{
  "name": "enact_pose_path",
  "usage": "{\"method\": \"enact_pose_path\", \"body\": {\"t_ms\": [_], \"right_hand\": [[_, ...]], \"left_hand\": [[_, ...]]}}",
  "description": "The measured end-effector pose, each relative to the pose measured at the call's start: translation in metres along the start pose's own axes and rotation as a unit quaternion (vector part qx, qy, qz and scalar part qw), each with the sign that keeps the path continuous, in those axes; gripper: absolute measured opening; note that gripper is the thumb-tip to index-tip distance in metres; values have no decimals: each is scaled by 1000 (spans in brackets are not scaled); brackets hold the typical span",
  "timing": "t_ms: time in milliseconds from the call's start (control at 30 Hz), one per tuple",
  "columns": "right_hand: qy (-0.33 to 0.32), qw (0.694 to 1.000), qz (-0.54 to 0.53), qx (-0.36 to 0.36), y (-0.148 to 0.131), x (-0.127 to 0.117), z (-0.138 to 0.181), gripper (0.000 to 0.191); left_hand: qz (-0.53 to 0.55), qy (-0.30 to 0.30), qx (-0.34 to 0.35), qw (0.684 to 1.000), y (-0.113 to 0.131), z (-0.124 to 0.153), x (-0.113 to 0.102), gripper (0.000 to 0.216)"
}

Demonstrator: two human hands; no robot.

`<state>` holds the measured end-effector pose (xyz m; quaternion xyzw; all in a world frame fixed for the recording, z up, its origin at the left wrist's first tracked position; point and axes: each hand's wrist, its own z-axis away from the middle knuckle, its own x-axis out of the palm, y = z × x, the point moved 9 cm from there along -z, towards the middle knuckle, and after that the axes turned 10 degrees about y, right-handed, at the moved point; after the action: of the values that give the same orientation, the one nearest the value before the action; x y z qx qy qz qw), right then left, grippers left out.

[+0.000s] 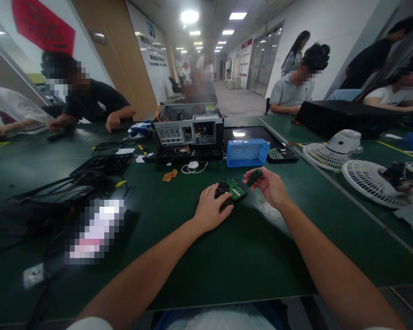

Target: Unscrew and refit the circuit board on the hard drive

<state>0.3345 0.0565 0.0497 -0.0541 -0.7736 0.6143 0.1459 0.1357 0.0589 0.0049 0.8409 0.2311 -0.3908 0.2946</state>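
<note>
Under my left hand [209,208] lies a hard drive [235,188] with its green circuit board facing up. The fingers and thumb of that hand grip its near-left side against the table. My right hand [271,187] is closed around the dark green handle of a screwdriver [254,177], just right of the drive. The screwdriver's shaft points down and left toward the board; whether its tip touches a screw cannot be made out.
Beyond my hands stand a blue plastic bin [248,153], an opened computer case [189,130] and another drive with a green board [282,155]. White fan parts [368,183] sit at the right. Black cables and a bag-like heap [27,206] cover the left. Several people work around the green table [179,270].
</note>
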Motion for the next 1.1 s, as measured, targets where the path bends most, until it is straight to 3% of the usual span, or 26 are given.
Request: {"method": "enact_pose_path", "body": {"t_ms": [433,933,1100], "right_hand": [[-15,999,-12,29,7,-2,-2,38],[-37,999,-8,11,7,-5,-3,33],[-71,997,-14,5,4,1,0,30]], "left_hand": [[2,-12,-5,1000,0,0,0,45],[3,0,-1,1000,-2,0,3,45],[0,-8,-1,1000,-2,1,2,45]]}}
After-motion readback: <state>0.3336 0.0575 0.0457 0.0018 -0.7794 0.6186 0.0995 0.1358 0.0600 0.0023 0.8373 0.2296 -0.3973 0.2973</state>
